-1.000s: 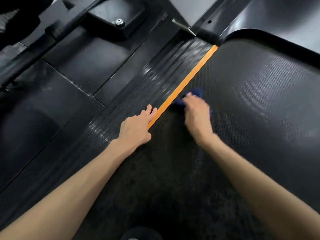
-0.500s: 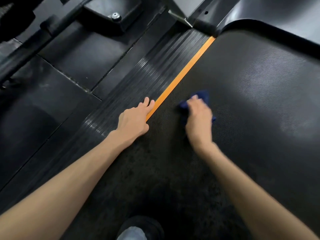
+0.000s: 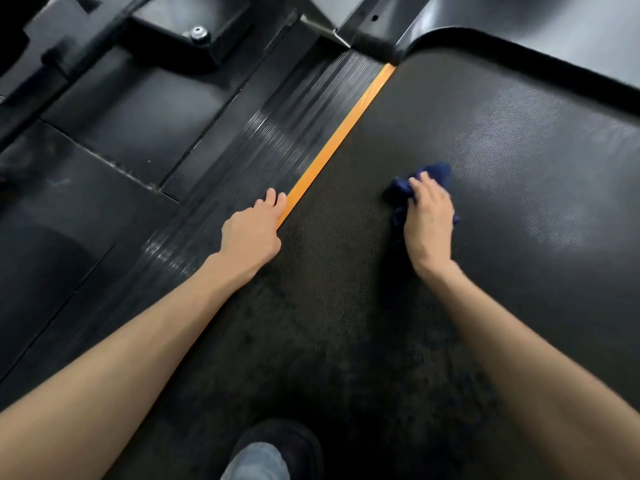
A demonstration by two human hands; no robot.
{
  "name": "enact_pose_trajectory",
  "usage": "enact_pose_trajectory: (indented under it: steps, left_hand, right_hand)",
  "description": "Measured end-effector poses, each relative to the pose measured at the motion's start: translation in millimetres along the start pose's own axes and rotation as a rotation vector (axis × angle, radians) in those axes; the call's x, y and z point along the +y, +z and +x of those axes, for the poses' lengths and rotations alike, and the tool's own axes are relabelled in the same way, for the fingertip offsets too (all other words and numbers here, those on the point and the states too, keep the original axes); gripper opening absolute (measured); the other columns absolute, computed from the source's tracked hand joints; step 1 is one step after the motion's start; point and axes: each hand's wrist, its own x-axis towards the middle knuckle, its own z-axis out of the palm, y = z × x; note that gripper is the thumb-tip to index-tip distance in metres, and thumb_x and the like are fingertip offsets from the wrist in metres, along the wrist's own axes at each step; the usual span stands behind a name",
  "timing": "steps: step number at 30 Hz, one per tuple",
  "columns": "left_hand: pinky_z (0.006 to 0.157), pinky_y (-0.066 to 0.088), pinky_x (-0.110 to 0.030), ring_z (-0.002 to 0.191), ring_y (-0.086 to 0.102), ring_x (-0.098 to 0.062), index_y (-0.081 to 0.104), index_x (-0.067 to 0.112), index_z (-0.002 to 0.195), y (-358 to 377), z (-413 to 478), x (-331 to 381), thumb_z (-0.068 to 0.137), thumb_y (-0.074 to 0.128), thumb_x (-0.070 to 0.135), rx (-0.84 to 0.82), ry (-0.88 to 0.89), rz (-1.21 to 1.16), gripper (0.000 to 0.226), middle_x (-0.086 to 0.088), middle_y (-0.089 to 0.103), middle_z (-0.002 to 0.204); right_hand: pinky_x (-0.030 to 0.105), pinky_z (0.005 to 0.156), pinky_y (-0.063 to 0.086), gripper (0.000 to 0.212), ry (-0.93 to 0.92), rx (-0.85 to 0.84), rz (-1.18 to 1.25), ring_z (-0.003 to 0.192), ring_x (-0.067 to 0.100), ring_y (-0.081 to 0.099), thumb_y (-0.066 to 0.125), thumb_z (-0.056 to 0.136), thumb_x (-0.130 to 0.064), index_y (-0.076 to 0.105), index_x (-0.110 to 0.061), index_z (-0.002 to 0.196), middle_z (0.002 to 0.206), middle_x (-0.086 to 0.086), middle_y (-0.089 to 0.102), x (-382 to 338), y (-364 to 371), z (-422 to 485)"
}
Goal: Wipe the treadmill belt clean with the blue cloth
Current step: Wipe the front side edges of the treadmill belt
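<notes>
Both arms reach forward and down from the bottom corners of the view, forearms bare and nearly straight. The right hand [image 3: 429, 220] lies palm down on the treadmill belt [image 3: 536, 209], knuckles up, wrist slightly bent. Its fingers are curled over the blue cloth [image 3: 438, 171] and hold it bunched against the belt. The cloth sits left of the belt's middle, well apart from the orange strip [image 3: 339, 140]. Crumpled folds poke out ahead of the fingertips and to the left of the hand, and a small edge shows at its right side.

The left hand [image 3: 252, 233] grips nothing. It rests palm down with the fingers [image 3: 273, 199] stretched forward and close together, at the boundary where the ribbed side rail [image 3: 277, 133] meets the belt. The fingertips touch the near end of the visible orange strip, and the heel of the hand lies over the belt's edge. The two hands are apart, with bare textured belt between them.

The belt is dark and finely dotted, paler and shinier to the right of the cloth and blotchy nearer the person. A dark shoe [image 3: 277, 441] stands on it at the bottom edge. Left of the rail lie dark floor mats [image 3: 131, 109] and a frame foot with a bolt [image 3: 198, 32].
</notes>
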Motion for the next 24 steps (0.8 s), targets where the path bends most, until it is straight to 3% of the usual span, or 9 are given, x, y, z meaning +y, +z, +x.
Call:
enact_pose_trajectory:
  steps: [2,5,7,9,12,15,18,20,24]
  left_hand:
    - [0.082,0.048,-0.040,0.110,0.056,-0.031,0.010,0.019,0.149,1,-1,1,0.088,0.047,0.010,0.018,0.002,0.001,0.071,-0.002,0.012,0.157]
    - [0.086,0.046,-0.041,0.114,0.054,-0.032,0.010,0.022,0.149,3,-1,-4,0.087,0.050,0.012,0.017,0.009,-0.012,0.075,-0.001,0.010,0.158]
    - [0.086,0.047,-0.040,0.117,0.053,-0.031,0.008,0.024,0.150,4,-3,-6,0.085,0.052,0.010,0.000,0.019,-0.050,0.079,0.000,0.007,0.158]
    - [0.082,0.048,-0.037,0.120,0.051,-0.027,0.006,0.024,0.150,3,-3,-7,0.083,0.053,0.006,-0.019,0.029,-0.100,0.084,0.000,0.003,0.158]
    - [0.085,0.049,-0.037,0.133,0.038,-0.025,0.002,0.023,0.150,3,-5,-4,0.082,0.053,0.001,-0.088,0.021,-0.232,0.087,0.001,-0.005,0.158]
    - [0.088,0.047,-0.039,0.136,0.033,-0.027,0.003,0.024,0.150,4,-7,-2,0.080,0.049,-0.004,-0.109,-0.012,-0.343,0.088,0.003,-0.007,0.158]
    - [0.097,0.043,-0.043,0.142,0.020,-0.024,0.004,0.022,0.150,3,-6,1,0.081,0.049,-0.003,-0.095,-0.023,-0.339,0.086,0.002,-0.006,0.158]
    - [0.103,0.036,-0.044,0.145,0.010,-0.021,0.005,0.020,0.150,5,-6,2,0.081,0.049,-0.002,-0.068,-0.022,-0.303,0.084,0.001,-0.006,0.158]
    - [0.101,0.037,-0.042,0.145,0.007,-0.020,0.005,0.021,0.150,10,-10,-2,0.081,0.047,-0.005,-0.035,0.023,-0.257,0.085,0.001,-0.005,0.158]
  right_hand:
    - [0.039,0.087,0.042,0.033,-0.183,-0.059,0.082,0.097,0.035,0.060,0.040,0.089,-0.022,0.064,-0.003,0.101,0.103,0.018,0.064,-39,12,-39]
    - [0.039,0.098,0.038,0.038,-0.646,-0.373,0.125,0.116,0.027,0.055,0.043,0.086,-0.018,0.062,-0.008,0.118,0.128,0.011,0.058,-79,28,-128]
    - [0.033,0.105,0.030,0.042,-0.835,-0.453,0.104,0.127,0.022,0.048,0.040,0.089,-0.017,0.057,-0.011,0.127,0.139,0.006,0.051,-59,26,-132]
    - [0.034,0.107,0.032,0.037,-0.743,-0.382,0.116,0.129,0.022,0.046,0.037,0.097,-0.018,0.059,-0.008,0.126,0.139,0.009,0.050,-24,16,-100]
    - [0.035,0.106,0.032,0.037,-0.297,-0.053,0.000,0.123,0.030,0.050,0.040,0.093,-0.015,0.061,-0.003,0.121,0.134,0.016,0.054,33,-8,-47]
    - [0.033,0.102,0.031,0.037,-0.008,0.028,-0.022,0.115,0.038,0.055,0.043,0.087,-0.009,0.063,0.000,0.116,0.129,0.019,0.057,39,-24,-33]
    - [0.037,0.093,0.041,0.037,-0.159,0.000,0.046,0.106,0.036,0.059,0.045,0.078,-0.011,0.065,-0.002,0.108,0.121,0.018,0.061,-20,-4,-67]
    - [0.037,0.093,0.044,0.038,-0.385,-0.162,0.118,0.111,0.030,0.058,0.048,0.077,-0.016,0.065,-0.007,0.110,0.124,0.012,0.061,-66,16,-117]
    - [0.032,0.103,0.034,0.038,-0.698,-0.378,0.082,0.123,0.018,0.052,0.047,0.089,-0.028,0.063,-0.017,0.121,0.135,0.000,0.055,-70,26,-153]
